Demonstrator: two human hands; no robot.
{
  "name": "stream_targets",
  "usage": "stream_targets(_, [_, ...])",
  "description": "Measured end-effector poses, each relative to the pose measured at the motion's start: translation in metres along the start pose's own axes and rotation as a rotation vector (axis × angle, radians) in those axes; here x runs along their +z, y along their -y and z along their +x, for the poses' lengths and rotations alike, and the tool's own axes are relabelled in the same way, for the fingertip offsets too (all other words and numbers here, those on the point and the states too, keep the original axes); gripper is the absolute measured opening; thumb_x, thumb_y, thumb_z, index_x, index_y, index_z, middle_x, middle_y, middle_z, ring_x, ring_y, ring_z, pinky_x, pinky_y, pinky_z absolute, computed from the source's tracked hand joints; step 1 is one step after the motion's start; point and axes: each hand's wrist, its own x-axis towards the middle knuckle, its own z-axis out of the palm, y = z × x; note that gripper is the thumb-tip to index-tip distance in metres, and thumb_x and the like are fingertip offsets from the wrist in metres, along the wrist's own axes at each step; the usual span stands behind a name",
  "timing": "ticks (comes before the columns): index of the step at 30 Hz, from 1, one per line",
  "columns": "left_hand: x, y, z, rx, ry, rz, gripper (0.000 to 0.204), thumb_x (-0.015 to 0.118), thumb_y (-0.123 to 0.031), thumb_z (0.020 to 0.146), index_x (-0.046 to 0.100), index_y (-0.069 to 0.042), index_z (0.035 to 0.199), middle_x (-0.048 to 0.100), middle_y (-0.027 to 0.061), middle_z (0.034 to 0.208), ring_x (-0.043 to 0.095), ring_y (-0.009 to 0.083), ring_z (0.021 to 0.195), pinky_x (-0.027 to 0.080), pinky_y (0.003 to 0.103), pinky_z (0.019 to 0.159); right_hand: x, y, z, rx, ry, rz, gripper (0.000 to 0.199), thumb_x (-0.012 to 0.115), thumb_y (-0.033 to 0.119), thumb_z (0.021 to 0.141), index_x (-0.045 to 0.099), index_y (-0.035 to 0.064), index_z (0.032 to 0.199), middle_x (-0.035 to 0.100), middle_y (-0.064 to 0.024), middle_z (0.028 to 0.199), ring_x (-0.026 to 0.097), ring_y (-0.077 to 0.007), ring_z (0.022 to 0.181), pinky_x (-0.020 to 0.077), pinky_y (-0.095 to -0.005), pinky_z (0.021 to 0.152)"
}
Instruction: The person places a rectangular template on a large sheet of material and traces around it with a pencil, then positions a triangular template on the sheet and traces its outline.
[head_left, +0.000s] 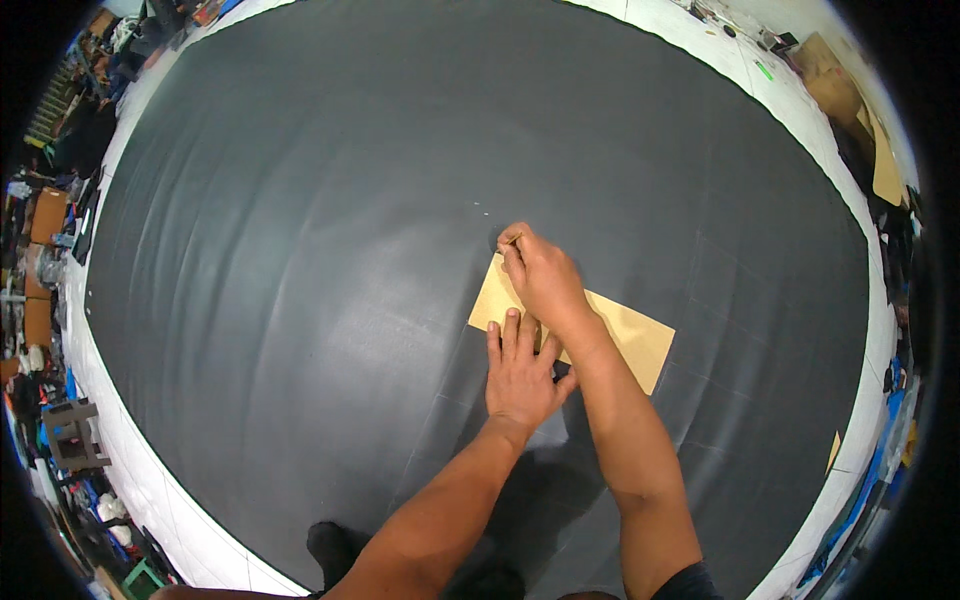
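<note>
A flat tan rectangular sheet [630,335], like card or thick paper, lies at a slant on the dark grey mat. My left hand [525,375] presses down near its close edge, fingers spread and pointing away from me. At the sheet's far left corner is my right hand [545,275], its fingers pinched around a thin pen-like tool [515,239]. Only a short bit of that tool shows, and its tip cannot be made out. My right wrist and forearm cross over the sheet and cover its middle part.
The wide grey mat [300,200] has soft folds and a white floor border [110,400]. Cartons and clutter line the left, with a grey stool [75,435]. Cardboard pieces [830,85] lean at the far right. My dark-covered foot [330,550] is near the bottom.
</note>
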Motion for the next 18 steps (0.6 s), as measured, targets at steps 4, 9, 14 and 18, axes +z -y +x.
stream_targets(4, [0.001,-0.001,0.002,0.026,-0.111,-0.05,0.07,0.07,-0.054,0.088,0.057,-0.013,0.143,0.044,0.0226,0.152,0.034,0.0451,0.148,0.022,0.067,0.121,-0.014,-0.012,-0.023,0.004,-0.031,-0.119,0.015,0.057,0.02,0.105,0.059,0.0077,0.114,0.073,-0.0166,0.104,0.071,-0.0408,0.09,0.0566,-0.0492,0.077])
stream_targets(9, [0.001,-0.005,0.002,0.038,-0.175,-0.074,0.069,0.075,-0.053,0.085,0.061,-0.011,0.138,0.047,0.0237,0.149,0.038,0.0465,0.145,0.025,0.067,0.119,-0.056,-0.041,-0.083,0.065,-0.195,-0.164,0.014,0.06,0.017,0.104,0.062,0.0055,0.111,0.073,-0.0149,0.107,0.072,-0.037,0.093,0.0569,-0.0441,0.079])
stream_targets(14, [0.0,-0.007,0.003,0.025,-0.18,-0.045,0.068,0.074,-0.053,0.087,0.061,-0.011,0.138,0.047,0.0236,0.149,0.037,0.0457,0.145,0.025,0.067,0.119,-0.092,-0.068,-0.135,0.387,-0.284,-0.155,0.016,0.061,0.015,0.101,0.062,0.0073,0.116,0.075,-0.0146,0.105,0.073,-0.0375,0.093,0.0576,-0.0448,0.08])
stream_targets(18, [0.002,-0.006,0.004,0.023,-0.172,-0.04,0.068,0.074,-0.053,0.087,0.061,-0.011,0.138,0.046,0.0237,0.15,0.036,0.0456,0.146,0.025,0.067,0.119,-0.109,-0.086,-0.16,0.382,-0.43,-0.113,0.013,0.057,0.014,0.106,0.057,0.0036,0.114,0.075,-0.0153,0.103,0.077,-0.0237,0.081,0.0592,-0.0371,0.075])
